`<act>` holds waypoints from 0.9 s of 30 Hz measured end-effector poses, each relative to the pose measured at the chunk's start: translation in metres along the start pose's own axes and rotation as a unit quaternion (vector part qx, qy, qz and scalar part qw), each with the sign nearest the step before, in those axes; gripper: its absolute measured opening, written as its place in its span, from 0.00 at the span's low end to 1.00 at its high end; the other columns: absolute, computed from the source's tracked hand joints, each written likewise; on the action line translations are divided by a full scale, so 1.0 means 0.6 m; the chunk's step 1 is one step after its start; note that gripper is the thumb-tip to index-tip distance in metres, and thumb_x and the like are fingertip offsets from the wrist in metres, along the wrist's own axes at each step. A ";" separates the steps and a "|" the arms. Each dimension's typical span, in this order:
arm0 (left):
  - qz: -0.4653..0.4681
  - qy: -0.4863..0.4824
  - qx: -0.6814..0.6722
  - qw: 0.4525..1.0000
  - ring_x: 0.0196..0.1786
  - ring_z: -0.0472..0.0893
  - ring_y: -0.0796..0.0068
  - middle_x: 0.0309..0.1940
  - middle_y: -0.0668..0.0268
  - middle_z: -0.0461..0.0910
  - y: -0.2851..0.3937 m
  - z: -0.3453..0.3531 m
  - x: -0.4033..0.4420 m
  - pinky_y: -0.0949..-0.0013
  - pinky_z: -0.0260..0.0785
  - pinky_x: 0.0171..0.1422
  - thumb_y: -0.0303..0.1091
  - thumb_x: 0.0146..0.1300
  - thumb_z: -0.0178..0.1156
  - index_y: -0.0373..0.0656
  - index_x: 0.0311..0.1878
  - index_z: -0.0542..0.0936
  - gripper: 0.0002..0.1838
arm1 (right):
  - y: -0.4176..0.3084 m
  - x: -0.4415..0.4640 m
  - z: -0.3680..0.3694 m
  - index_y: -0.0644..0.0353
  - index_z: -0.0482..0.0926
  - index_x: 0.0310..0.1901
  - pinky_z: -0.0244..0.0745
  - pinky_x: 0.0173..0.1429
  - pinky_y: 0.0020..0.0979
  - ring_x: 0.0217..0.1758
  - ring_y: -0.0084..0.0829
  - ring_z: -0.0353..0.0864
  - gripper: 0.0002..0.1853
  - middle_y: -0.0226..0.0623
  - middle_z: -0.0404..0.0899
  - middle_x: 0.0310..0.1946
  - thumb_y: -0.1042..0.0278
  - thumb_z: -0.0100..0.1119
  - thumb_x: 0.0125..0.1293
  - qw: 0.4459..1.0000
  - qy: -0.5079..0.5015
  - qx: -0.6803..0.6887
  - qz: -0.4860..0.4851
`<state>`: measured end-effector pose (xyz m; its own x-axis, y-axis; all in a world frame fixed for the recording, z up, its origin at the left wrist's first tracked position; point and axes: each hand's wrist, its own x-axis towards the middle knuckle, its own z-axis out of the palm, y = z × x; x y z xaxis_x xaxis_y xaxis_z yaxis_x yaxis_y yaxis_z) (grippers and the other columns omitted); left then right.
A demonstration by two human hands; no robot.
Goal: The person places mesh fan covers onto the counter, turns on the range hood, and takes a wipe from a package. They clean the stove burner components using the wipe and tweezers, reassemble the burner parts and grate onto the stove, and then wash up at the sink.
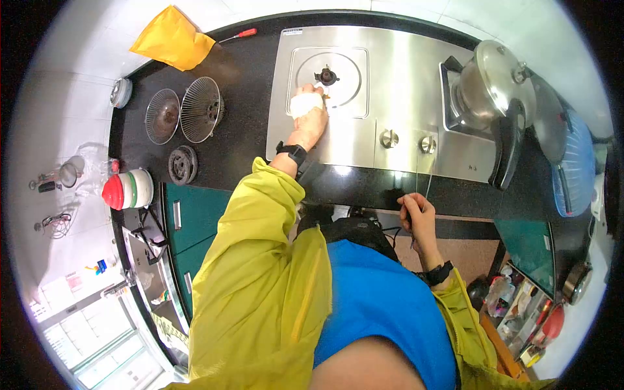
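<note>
My left hand [314, 123] presses a white cloth or wad of paper [305, 104] onto the steel gas hob [344, 140], with the fingers closed over it. It is at the lower left of the round recess around a dark burner base [326, 76], whose grate and cap are off. My right hand [419, 218] hovers at the counter's front edge, below the two control knobs [389, 138]. Its fingers are pinched together around what looks like a thin, wire-like rod [429, 179] pointing up toward the hob; its exact kind is too fine to make out.
A pressure cooker [497, 81] stands on the right burner, its black handle jutting forward. On the left counter are two wire baskets [202, 109], a dark round burner part [183, 164], a yellow packet [172, 39], a red-handled screwdriver [246, 33] and stacked bowls [128, 189].
</note>
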<state>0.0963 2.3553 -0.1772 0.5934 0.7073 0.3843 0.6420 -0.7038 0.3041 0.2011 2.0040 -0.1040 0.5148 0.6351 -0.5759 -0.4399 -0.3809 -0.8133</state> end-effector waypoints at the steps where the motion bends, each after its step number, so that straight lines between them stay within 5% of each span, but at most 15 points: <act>1: 0.001 0.003 0.003 1.000 0.49 0.77 0.52 0.40 0.56 0.78 0.011 -0.001 -0.002 0.54 0.71 0.54 0.18 0.53 0.61 0.41 0.42 0.85 0.14 | -0.012 0.008 0.003 0.61 0.81 0.39 0.53 0.20 0.21 0.16 0.15 0.64 0.13 0.25 0.72 0.18 0.60 0.58 0.75 1.000 -0.016 -0.003 -0.005; 11: 0.004 -0.074 -0.019 0.997 0.51 0.77 0.47 0.44 0.53 0.79 0.045 0.009 -0.019 0.52 0.70 0.58 0.15 0.48 0.58 0.43 0.46 0.85 0.21 | -0.122 0.049 0.067 0.62 0.80 0.41 0.52 0.20 0.21 0.17 0.16 0.64 0.14 0.25 0.73 0.20 0.58 0.57 0.75 0.989 -0.111 0.039 -0.086; 14: -0.003 -0.059 -0.044 0.997 0.52 0.80 0.53 0.47 0.53 0.81 0.056 -0.012 -0.015 0.58 0.73 0.55 0.17 0.53 0.59 0.48 0.51 0.85 0.23 | -0.131 0.044 0.074 0.62 0.81 0.42 0.52 0.20 0.21 0.17 0.16 0.64 0.13 0.25 0.72 0.20 0.60 0.57 0.74 0.988 -0.119 0.056 -0.076; 16: -0.241 -0.288 -0.245 0.894 0.50 0.83 0.62 0.49 0.57 0.84 0.056 -0.037 0.001 0.65 0.75 0.50 0.20 0.58 0.61 0.46 0.57 0.84 0.22 | -0.124 0.060 0.079 0.62 0.81 0.44 0.53 0.20 0.21 0.17 0.16 0.64 0.13 0.26 0.75 0.23 0.60 0.57 0.73 0.987 -0.121 0.067 -0.077; 17: -0.238 -0.288 -0.245 0.894 0.50 0.83 0.62 0.49 0.57 0.84 0.041 -0.029 -0.008 0.65 0.75 0.50 0.20 0.58 0.61 0.46 0.57 0.84 0.22 | -0.118 0.072 0.083 0.62 0.82 0.47 0.54 0.20 0.20 0.18 0.16 0.65 0.13 0.27 0.78 0.26 0.60 0.58 0.73 0.987 -0.122 0.079 -0.073; 19: -0.357 -0.278 -0.513 0.730 0.46 0.83 0.70 0.48 0.62 0.84 0.011 -0.017 -0.036 0.71 0.75 0.44 0.24 0.62 0.62 0.40 0.60 0.82 0.21 | -0.110 0.097 0.098 0.62 0.81 0.50 0.53 0.20 0.19 0.19 0.15 0.66 0.15 0.28 0.80 0.29 0.60 0.59 0.73 0.988 -0.109 0.078 -0.080; 20: -0.358 -0.262 -0.620 0.647 0.46 0.83 0.70 0.49 0.63 0.84 0.031 -0.064 -0.048 0.70 0.77 0.45 0.25 0.64 0.60 0.35 0.61 0.79 0.21 | -0.107 0.111 0.107 0.63 0.81 0.54 0.53 0.20 0.18 0.21 0.14 0.67 0.17 0.29 0.82 0.33 0.60 0.60 0.72 0.989 -0.100 0.072 -0.086; 24: -0.367 -0.233 -0.718 0.544 0.48 0.83 0.69 0.49 0.61 0.83 0.011 -0.103 -0.074 0.66 0.80 0.51 0.25 0.69 0.58 0.37 0.62 0.77 0.19 | -0.089 0.143 0.151 0.62 0.80 0.56 0.57 0.20 0.17 0.22 0.13 0.68 0.19 0.33 0.85 0.40 0.63 0.66 0.68 0.992 -0.106 0.059 -0.042; 27: -0.397 -0.205 -0.753 0.483 0.48 0.83 0.68 0.50 0.62 0.82 0.034 -0.137 -0.095 0.64 0.80 0.52 0.26 0.71 0.56 0.39 0.60 0.77 0.16 | -0.072 0.138 0.187 0.57 0.82 0.53 0.61 0.24 0.19 0.24 0.15 0.71 0.19 0.25 0.83 0.34 0.59 0.69 0.62 0.994 -0.083 0.038 -0.057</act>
<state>0.0357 2.2955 -0.1211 0.6939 0.5311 -0.4861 -0.1520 0.7680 0.6221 0.1799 2.1485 -0.1073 0.4396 0.7756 -0.4530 -0.4425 -0.2519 -0.8607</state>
